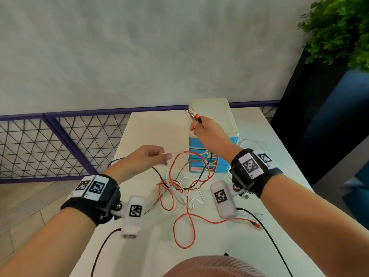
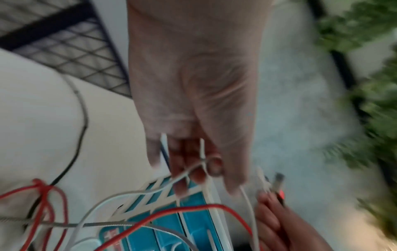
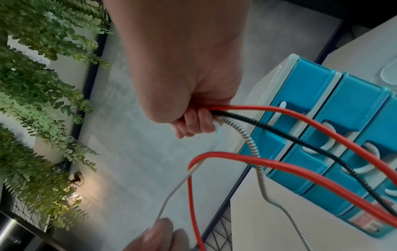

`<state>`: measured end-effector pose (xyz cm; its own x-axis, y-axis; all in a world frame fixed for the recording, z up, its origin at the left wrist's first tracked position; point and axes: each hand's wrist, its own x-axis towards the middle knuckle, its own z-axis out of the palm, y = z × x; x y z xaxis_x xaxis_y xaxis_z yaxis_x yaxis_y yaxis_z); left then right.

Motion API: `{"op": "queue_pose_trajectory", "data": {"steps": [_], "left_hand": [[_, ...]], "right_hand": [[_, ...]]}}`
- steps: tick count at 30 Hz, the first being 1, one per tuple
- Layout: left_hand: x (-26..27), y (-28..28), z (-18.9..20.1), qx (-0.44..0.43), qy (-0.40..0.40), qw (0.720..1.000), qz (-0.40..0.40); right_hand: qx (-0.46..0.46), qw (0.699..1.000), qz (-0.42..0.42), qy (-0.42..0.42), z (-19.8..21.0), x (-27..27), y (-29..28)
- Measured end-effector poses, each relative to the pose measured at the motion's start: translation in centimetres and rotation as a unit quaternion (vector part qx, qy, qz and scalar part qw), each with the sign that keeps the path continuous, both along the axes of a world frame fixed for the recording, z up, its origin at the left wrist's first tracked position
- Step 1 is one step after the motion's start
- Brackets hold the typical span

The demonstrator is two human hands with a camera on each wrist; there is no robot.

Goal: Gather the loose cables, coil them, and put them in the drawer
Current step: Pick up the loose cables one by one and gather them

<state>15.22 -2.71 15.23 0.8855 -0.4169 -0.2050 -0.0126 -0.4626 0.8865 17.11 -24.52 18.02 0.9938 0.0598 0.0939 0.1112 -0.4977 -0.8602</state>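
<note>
Two hands are raised above the white counter [image 1: 139, 132], both with forearms reaching forward from the near edge. The right hand [image 1: 207, 134] is held highest, in front of the blue drawer unit [image 1: 214, 124], its fingers curled into a tight grip on a bundle of cable ends; the plugs [image 1: 192, 114] stick up out of the fist, tilted left. In the right wrist view a red cable [image 3: 300, 115], a black cable [image 3: 279, 134] and a braided grey cable [image 3: 253, 149] leave the underside of that fist and hang down across the drawer fronts. The left hand [image 1: 143, 160] sits lower and to the left, palm turned down, thumb and fingertips in a light grip on a white cable [image 1: 175, 153] that runs rightward toward the drawer unit. The left wrist view is blurred, but the white strand crosses the fingers there. Below and between the hands the cables [image 1: 179, 188] lie tangled in loose loops on the counter, the red one trailing toward the near edge. The drawers appear closed.
</note>
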Motion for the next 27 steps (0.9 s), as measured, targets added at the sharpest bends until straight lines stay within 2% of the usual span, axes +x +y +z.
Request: {"op": "queue_pose_trajectory", "data": {"steps": [1,2,3,4,6,8,9,11,14,19,22,27], "left_hand": [[-0.3,0.1,-0.2,-0.079,0.047,0.996,-0.013],[-0.6,0.2,-0.5,-0.122,0.064,0.990,-0.014],[-0.6,0.2,-0.8,-0.130,0.059,0.990,-0.009],[-0.5,0.1,-1.2,-0.103,0.040,0.994,0.000],[0.1,0.6,-2.2,0.026,-0.023,0.999,0.007],[0.4,1.9,-3.4,0.149,-0.072,0.986,-0.014],[0.3,2.7,-4.2,0.171,-0.080,0.982,-0.021],[0.0,3.6,-5.3,0.168,-0.075,0.983,-0.013],[0.3,4.0,-6.2,0.151,-0.040,0.987,0.032],[-0.9,7.7,-7.9,0.149,0.058,0.975,0.157],[-1.3,7.7,-8.2,0.178,0.038,0.971,0.157],[-0.3,4.1,-5.5,0.204,-0.040,0.974,0.095]], "right_hand": [[0.002,1.000,-0.006,-0.003,0.1,0.0,-0.1],[0.007,1.000,-0.009,-0.006,0.1,0.1,-0.2],[0.013,1.000,-0.012,-0.009,0.3,0.0,-0.2],[0.021,1.000,-0.016,-0.015,0.4,0.0,-0.2],[0.023,0.998,-0.037,-0.036,0.8,0.2,-0.5],[0.042,0.995,-0.076,-0.053,1.0,1.0,-1.6],[0.072,0.992,-0.090,-0.045,1.3,1.3,-2.1],[0.094,0.991,-0.092,-0.040,1.4,1.6,-2.6],[0.070,0.990,-0.095,-0.080,1.6,1.4,-2.6],[0.104,0.965,-0.205,-0.126,3.2,2.5,-5.4],[0.080,0.971,-0.185,-0.130,3.4,2.1,-5.0],[0.019,0.991,-0.074,-0.114,2.5,0.9,-2.2]]}}
